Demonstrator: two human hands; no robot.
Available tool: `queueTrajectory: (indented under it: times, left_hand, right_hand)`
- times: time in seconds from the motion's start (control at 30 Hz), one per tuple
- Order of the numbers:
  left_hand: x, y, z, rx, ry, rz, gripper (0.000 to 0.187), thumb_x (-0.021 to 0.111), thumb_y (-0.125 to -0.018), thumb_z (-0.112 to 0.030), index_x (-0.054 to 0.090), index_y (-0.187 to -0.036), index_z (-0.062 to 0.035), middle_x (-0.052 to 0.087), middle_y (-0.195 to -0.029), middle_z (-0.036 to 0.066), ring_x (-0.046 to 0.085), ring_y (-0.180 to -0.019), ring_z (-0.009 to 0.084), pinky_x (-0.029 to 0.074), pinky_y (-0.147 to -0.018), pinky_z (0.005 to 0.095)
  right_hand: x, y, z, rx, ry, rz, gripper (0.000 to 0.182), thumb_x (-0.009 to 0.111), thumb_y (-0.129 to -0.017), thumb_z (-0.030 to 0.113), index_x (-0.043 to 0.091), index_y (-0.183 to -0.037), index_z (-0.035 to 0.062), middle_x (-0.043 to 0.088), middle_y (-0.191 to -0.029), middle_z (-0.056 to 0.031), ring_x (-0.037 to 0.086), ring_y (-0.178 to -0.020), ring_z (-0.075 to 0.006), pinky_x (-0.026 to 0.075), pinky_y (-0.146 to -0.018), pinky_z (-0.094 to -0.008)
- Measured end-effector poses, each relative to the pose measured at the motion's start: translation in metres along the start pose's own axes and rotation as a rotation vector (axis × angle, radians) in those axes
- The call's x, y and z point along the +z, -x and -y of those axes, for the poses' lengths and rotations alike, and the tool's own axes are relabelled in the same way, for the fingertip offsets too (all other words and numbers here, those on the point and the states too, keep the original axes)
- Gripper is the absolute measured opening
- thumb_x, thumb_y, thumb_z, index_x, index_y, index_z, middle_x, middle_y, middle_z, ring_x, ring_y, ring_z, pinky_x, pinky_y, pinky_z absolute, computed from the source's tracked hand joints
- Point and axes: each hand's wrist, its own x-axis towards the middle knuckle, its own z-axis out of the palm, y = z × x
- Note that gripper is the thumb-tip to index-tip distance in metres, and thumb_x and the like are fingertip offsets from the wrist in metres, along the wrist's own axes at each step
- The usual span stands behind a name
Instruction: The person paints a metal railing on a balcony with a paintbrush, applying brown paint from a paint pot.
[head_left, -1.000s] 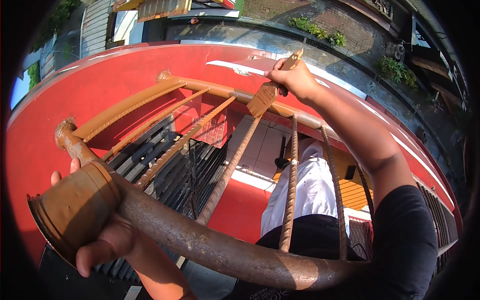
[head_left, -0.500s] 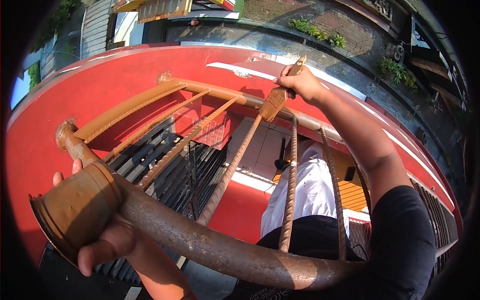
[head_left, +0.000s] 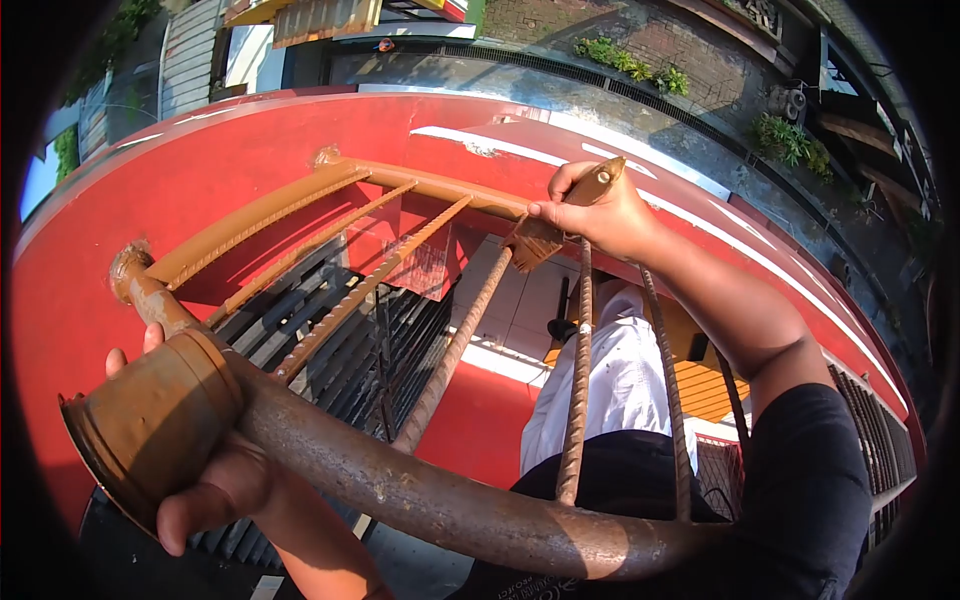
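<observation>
My right hand (head_left: 598,208) grips a paintbrush (head_left: 538,240) by its handle, and the brown-coated bristles touch the upper end of a ribbed bar (head_left: 465,335) just below the far rail. At the lower left, my left hand (head_left: 225,490) holds a brown-stained can (head_left: 165,410), its fingers showing on both sides. The can is tilted and its inside is hidden. Beside it runs a thick rusty pipe (head_left: 400,490). The bars and far rail (head_left: 430,183) at the left are coated orange-brown, while the bars further right look bare and rusty.
A curved red wall (head_left: 250,130) surrounds the railing. Dark metal slats (head_left: 415,340) and white tiles (head_left: 520,290) lie below. White-clothed legs (head_left: 610,370) show between the bars. Beyond the wall are a paved street (head_left: 530,75) and green plants (head_left: 785,140).
My right hand has turned and shifted slightly downward, and the brush has moved a little left and down with it. My left hand and the can have barely moved.
</observation>
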Motion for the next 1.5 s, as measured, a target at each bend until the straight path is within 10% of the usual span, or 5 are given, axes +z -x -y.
queueTrajectory:
  times: [0.5,0.87,1.13,1.5]
  left_hand:
    - [0.006,0.002,0.001,-0.019,0.045,-0.067,0.126,0.051,-0.067,-0.091,0.037,-0.138,0.0129,0.052,-0.132,0.029,0.062,-0.112,0.0432,0.052,-0.099,0.0519]
    - [-0.001,0.002,0.000,-0.029,0.065,-0.016,0.125,0.063,-0.068,-0.084,0.033,-0.143,0.0107,0.050,-0.132,0.037,0.054,-0.124,0.0432,0.043,-0.109,0.0528]
    - [0.006,0.002,-0.003,0.009,-0.047,-0.041,0.129,0.051,-0.067,-0.091,0.034,-0.138,0.0153,0.049,-0.134,0.031,0.061,-0.113,0.0445,0.054,-0.097,0.0518]
    - [0.005,0.002,-0.002,-0.009,0.066,-0.053,0.126,0.067,-0.064,-0.083,0.034,-0.142,0.0104,0.050,-0.132,0.036,0.053,-0.125,0.0435,0.042,-0.110,0.0536]
  right_hand:
    - [0.006,-0.011,-0.003,0.172,-0.299,-0.286,0.027,0.080,-0.085,0.018,0.057,-0.076,0.0066,0.062,-0.072,-0.0034,0.058,-0.057,-0.0094,0.047,-0.051,-0.0250]
    - [0.001,0.001,-0.026,0.085,0.184,-0.192,0.024,0.077,-0.087,0.019,0.062,-0.077,0.0020,0.066,-0.066,-0.0025,0.061,-0.062,-0.0068,0.049,-0.056,-0.0254]
    - [0.001,0.007,0.007,0.077,-0.166,-0.299,0.024,0.077,-0.086,0.016,0.061,-0.074,0.0038,0.063,-0.070,0.0005,0.058,-0.065,-0.0044,0.046,-0.055,-0.0235]
    - [-0.005,-0.011,0.010,0.160,-0.365,-0.232,0.025,0.076,-0.087,0.016,0.055,-0.078,0.0052,0.062,-0.067,-0.0056,0.058,-0.052,-0.0112,0.046,-0.046,-0.0259]
